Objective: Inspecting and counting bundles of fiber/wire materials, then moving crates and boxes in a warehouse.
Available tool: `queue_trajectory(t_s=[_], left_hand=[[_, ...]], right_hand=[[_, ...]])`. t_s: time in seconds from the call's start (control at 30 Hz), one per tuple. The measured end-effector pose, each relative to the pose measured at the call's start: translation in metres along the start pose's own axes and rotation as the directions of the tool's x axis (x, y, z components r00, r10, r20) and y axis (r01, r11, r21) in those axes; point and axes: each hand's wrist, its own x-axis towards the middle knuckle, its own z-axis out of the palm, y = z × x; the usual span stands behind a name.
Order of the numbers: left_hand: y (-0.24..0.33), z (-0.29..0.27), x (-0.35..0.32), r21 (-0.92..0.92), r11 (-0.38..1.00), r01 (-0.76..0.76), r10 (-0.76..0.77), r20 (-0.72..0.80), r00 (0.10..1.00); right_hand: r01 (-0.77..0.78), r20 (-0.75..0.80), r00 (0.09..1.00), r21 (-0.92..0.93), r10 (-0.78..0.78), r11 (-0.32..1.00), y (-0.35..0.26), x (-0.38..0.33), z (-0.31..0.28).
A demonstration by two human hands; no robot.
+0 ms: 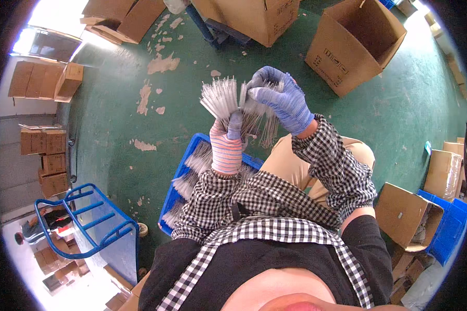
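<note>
A fanned bundle of thin wire brushes with white bristles (219,99) stands upright in my left hand (227,149), which wears a pink and grey striped glove and is closed around the lower part. My right hand (284,102), in a blue glove, is closed on more brushes (258,115) just beside that bundle; their wire ends hang below the fingers, and some loops show. The fingertips of the right hand partly cover the brushes. Under my left forearm lies a blue crate (179,170) holding several more bundles of brushes (184,185), partly hidden by my sleeve.
An open cardboard box (337,57) stands ahead to the right, another box (254,18) straight ahead. A blue-framed cart (85,220) is at left. To the right are a tilted carton (402,215) and a blue bin (451,228). Stacked cartons (49,150) line the left wall.
</note>
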Motion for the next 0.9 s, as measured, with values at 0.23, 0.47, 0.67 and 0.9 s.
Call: queue_trajectory(t_s=[0.23, 0.47, 0.67, 0.9], left_hand=[[-0.002, 0.0, -0.001, -0.081, 0.997, 0.0, 0.0, 0.003, 1.0], [-0.004, -0.01, 0.0, -0.066, 0.995, 0.07, -0.063, 0.107, 0.992], [-0.007, 0.001, 0.0, -0.1, 0.995, 0.008, -0.006, 0.015, 1.0], [0.002, 0.002, -0.003, -0.144, 0.99, -0.002, 0.007, 0.032, 0.999]], right_hand=[[-0.09, 0.149, 0.984, -0.037, 0.095, 0.995, -0.028, -0.003, 0.008], [-0.027, 0.164, 0.986, -0.059, 0.036, 0.998, -0.015, 0.001, 0.005], [-0.107, 0.022, 0.994, -0.084, 0.109, 0.991, -0.013, 0.002, 0.005], [-0.048, 0.077, 0.996, 0.082, 0.042, 0.995, -0.007, 0.002, 0.005]])
